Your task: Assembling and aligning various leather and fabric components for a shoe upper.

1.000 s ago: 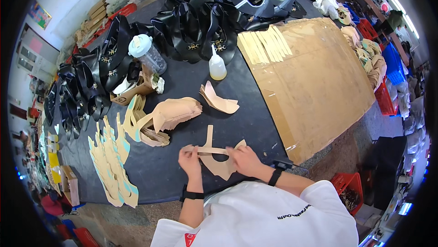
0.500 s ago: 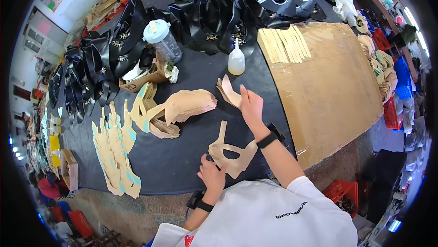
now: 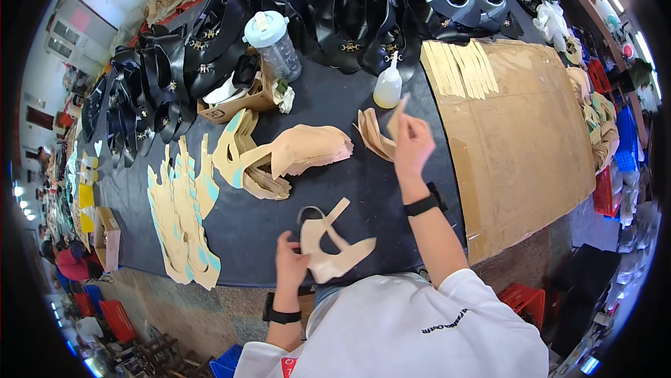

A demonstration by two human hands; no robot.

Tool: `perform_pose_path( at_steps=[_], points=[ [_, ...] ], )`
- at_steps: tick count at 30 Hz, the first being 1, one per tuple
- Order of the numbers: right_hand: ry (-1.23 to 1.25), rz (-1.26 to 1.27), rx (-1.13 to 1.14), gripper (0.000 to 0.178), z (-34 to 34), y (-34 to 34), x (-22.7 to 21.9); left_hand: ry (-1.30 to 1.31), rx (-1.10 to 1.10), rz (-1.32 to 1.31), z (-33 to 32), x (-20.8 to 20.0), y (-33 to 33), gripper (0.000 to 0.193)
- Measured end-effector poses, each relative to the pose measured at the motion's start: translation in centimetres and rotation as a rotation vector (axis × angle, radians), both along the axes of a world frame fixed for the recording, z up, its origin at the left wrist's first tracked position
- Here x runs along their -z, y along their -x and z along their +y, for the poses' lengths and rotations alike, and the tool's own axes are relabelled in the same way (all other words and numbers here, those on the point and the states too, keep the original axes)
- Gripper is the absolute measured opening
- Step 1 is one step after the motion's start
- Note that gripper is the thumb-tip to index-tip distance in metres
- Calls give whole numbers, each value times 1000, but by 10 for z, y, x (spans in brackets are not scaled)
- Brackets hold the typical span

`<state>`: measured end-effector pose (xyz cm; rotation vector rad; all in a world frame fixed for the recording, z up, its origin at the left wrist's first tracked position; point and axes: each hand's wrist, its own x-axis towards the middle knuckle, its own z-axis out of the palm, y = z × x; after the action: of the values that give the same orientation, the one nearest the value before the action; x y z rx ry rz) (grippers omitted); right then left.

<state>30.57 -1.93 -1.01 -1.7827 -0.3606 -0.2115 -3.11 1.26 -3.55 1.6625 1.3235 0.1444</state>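
Observation:
My left hand (image 3: 289, 263) is at the table's near edge, its fingers pinching the left side of a beige shoe-upper piece (image 3: 335, 264) with a cut-out and a narrow strap. A thin dark loop (image 3: 309, 210) shows by the top of that piece; I cannot make out what it belongs to. Farther right, my right hand (image 3: 414, 146) grips a small beige leather piece (image 3: 395, 121) between thumb and fingers, tilted upward. Just left of this hand stands a small stack of curved beige pieces (image 3: 372, 135).
Piles of beige pieces (image 3: 311, 149) lie mid-table, with long blue-marked pieces (image 3: 183, 224) at left. A glue bottle (image 3: 388, 88), a lidded cup (image 3: 274, 46) and black shoe uppers (image 3: 349, 22) stand behind. Cardboard (image 3: 517, 147) with pale strips (image 3: 461, 69) covers the right.
My right hand has taken a small piece up off the stack. My left hand has moved left with the shoe-upper piece, which has turned. The whole view has shifted slightly.

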Motion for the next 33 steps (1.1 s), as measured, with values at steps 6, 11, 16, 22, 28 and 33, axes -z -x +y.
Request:
perform_pose_path(
  at_steps=[6, 11, 16, 22, 28, 33],
  points=[
    [179, -933, -409, 17, -42, 11, -34, -684, 291, 100, 30, -29, -35, 44],
    [346, -953, -858, 18, -69, 50, 35, -604, 572, 236, 7, -14, -101, 19],
    [538, -777, -985, 22, -92, 73, 59, -384, 617, 300, 17, -19, -105, 15],
    [558, -596, -853, 30, -95, 93, 48, -42, 478, 157, 27, -7, -108, 16],
    [546, -351, -730, 27, -92, 103, 60, -196, 492, 150, 20, 8, -112, 17],
    [501, -410, -733, 23, -93, 107, 58, -214, 467, 178, 16, 8, -115, 16]
  ],
)
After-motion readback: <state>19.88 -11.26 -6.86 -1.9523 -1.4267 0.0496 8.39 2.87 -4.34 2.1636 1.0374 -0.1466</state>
